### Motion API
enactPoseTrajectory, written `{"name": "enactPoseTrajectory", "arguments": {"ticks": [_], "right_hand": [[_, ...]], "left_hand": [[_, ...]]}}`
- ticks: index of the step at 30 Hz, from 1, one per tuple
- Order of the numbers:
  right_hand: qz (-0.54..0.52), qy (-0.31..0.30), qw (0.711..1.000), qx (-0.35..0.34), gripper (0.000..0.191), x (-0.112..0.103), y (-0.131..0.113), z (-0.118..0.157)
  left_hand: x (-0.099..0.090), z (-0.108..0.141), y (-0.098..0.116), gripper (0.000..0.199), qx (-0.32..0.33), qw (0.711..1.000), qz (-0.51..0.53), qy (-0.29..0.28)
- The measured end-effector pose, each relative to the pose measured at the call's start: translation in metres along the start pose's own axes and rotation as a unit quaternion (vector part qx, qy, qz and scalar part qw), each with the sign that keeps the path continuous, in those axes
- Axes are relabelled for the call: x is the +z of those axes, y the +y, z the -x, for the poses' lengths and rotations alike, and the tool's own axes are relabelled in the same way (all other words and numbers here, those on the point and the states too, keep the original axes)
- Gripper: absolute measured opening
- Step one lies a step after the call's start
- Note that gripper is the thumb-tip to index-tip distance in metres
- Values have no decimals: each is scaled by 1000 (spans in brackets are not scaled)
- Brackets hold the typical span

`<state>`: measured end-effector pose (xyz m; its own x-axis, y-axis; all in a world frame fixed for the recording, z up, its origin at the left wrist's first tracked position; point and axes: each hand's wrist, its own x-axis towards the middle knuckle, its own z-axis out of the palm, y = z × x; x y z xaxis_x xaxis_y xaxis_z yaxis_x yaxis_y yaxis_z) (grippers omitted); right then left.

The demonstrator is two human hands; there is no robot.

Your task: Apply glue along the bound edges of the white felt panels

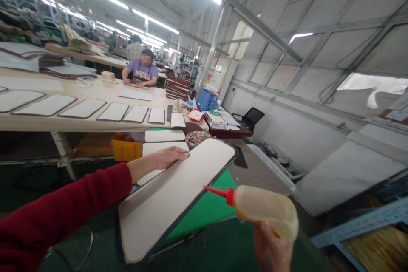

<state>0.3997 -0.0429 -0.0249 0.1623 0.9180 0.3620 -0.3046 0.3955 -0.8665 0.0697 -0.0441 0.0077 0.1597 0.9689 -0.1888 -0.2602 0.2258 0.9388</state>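
Here, low centre of the frame: large white panel (175, 197) with a dark border, held up at a slant, running from lower left to upper right. My left hand (170, 158) is closed on its upper-left long edge; part of that grip is hidden behind the panel. Red sleeve (86, 195) crosses from the lower left.

Lower right: my right hand (274, 250) is wrapped around a translucent squeeze bottle (267, 208), fingers partly out of sight. Bottle tipped well over, yellowish liquid inside. Its red nozzle (219, 191) points left, tip at the panel's lower-right edge; contact or a hair's gap, I cannot tell.

Beneath, a green surface (213, 210). More white panels of the same sort (165, 136) lie just beyond my left hand, partly covered.

Left of frame, middle height: pale table (92, 88) with a row of smaller dark-edged panels (83, 108) along its near side. Yellow bin (126, 148) below it. Upper centre: co-worker in a purple top (151, 70), leaning over the table's far side, hands on something brown.
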Motion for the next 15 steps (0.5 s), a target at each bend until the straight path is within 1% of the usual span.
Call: {"name": "enactPoseTrajectory", "arguments": {"ticks": [5,8,11,15], "right_hand": [[-14,12,999,29,71,1,-2,1],[-25,28,999,24,74,2,-5,2],[-42,18,999,26,75,2,-7,4],[-24,11,999,41,66,-1,-7,9]], "left_hand": [[3,-6,3,39,-10,1000,8,18],[4,-11,5,40,-13,1000,10,22],[4,-15,7,40,-11,1000,16,22],[5,-20,12,37,-4,999,19,37]]}}
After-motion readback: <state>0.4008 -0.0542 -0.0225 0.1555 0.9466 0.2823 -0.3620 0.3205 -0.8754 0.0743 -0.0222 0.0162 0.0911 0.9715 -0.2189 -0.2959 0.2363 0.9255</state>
